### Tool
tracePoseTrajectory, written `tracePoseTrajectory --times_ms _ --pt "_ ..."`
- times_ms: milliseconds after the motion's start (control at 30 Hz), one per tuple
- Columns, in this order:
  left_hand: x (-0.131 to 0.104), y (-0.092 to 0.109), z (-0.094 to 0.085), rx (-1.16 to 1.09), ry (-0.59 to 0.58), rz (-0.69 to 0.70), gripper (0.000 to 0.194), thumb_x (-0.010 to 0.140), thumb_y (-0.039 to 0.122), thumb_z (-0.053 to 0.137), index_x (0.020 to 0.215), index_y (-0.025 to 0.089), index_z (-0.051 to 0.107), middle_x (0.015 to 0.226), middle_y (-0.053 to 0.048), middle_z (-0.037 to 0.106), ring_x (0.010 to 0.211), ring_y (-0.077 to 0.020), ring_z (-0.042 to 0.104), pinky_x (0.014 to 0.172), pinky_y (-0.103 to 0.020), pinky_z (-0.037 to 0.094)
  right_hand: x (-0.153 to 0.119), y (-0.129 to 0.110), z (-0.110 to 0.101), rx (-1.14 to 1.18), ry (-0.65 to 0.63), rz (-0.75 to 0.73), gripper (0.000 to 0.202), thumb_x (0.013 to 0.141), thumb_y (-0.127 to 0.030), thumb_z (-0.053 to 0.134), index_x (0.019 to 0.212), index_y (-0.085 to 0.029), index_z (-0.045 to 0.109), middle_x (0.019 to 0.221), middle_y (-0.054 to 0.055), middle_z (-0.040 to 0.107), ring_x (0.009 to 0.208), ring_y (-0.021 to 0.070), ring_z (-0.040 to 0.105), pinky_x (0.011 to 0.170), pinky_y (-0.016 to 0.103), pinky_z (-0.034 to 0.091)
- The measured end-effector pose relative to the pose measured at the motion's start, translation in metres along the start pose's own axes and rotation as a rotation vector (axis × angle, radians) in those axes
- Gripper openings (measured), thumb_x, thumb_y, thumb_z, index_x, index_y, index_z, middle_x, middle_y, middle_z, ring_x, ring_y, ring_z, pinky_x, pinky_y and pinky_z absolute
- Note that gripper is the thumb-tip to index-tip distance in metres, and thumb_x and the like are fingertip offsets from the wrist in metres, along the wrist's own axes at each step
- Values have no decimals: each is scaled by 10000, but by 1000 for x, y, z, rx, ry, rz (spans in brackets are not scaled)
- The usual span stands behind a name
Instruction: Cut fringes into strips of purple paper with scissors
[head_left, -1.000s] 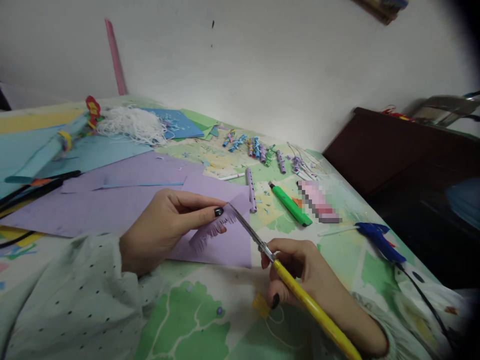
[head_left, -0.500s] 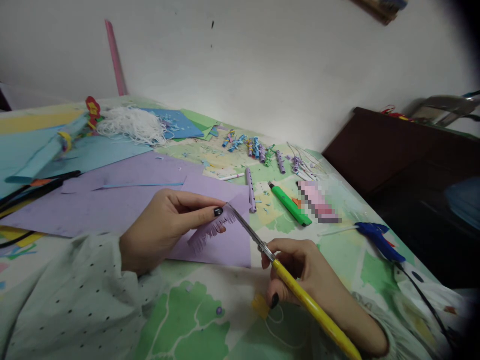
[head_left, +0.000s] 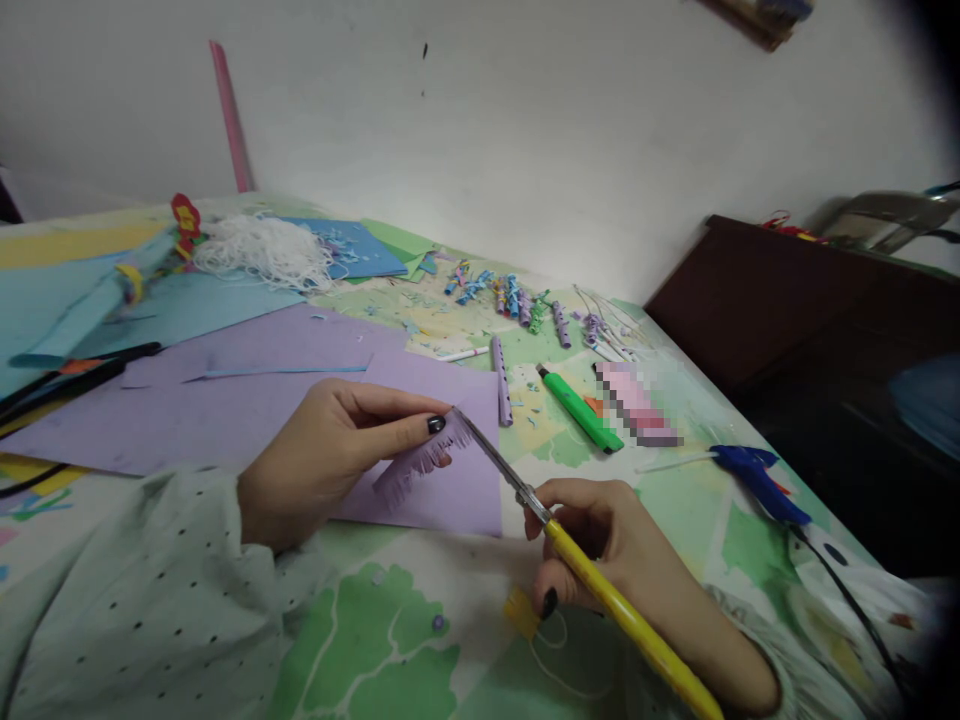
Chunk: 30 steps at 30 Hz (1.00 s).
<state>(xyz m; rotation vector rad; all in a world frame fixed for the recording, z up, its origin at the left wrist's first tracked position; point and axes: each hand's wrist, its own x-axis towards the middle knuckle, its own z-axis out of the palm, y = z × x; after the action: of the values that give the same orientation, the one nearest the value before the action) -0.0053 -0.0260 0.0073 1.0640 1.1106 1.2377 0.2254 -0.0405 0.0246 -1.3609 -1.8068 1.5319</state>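
Between thumb and fingers, my left hand (head_left: 341, 445) pinches a purple paper strip (head_left: 420, 468) whose lower edge is cut into a fine fringe. My right hand (head_left: 592, 540) grips yellow-handled scissors (head_left: 600, 585). Their blades look nearly closed, with the tips at the strip's upper end, close to my left fingertips. Whether the blades have paper between them I cannot tell. Under the strip lies a larger purple sheet (head_left: 457, 500) on the patterned tablecloth (head_left: 367, 640).
Beyond my hands lie a green box cutter (head_left: 581, 410), a purple paper tube (head_left: 502, 380) and several small coloured rolls (head_left: 512, 296). A blue glue gun (head_left: 761, 485) rests at right. White string (head_left: 262, 250) is heaped at the back left, near blue sheets (head_left: 225, 315).
Almost nothing differs. Both hands, the fringed strip and the scissors keep nearly the same positions.
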Motion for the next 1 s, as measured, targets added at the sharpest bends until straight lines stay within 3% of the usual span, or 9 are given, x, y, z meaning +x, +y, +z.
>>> tracePoseTrajectory --times_ms 333,567,1000 --pt "0 0 -2 5 1 11 131 726 155 739 780 256 803 696 4 779 607 -105 689 582 -140 536 -1 0 0 12 -15 9 480 553 -468 858 623 -192 472 490 -81 355 473 89 322 442 239 215" --pt "1 0 0 -11 -8 0 137 737 160 734 783 268 803 699 10 778 616 -104 684 587 -137 534 -2 -3 -1 20 -41 -40 485 558 -516 847 699 -179 528 511 -87 351 478 87 315 445 239 213" --pt "3 1 1 -56 -19 1 128 734 149 732 783 244 803 691 2 780 604 -109 699 573 -132 544 -1 0 -1 66 -73 -45 487 574 -500 833 669 -192 467 555 -89 275 492 83 275 452 238 203"
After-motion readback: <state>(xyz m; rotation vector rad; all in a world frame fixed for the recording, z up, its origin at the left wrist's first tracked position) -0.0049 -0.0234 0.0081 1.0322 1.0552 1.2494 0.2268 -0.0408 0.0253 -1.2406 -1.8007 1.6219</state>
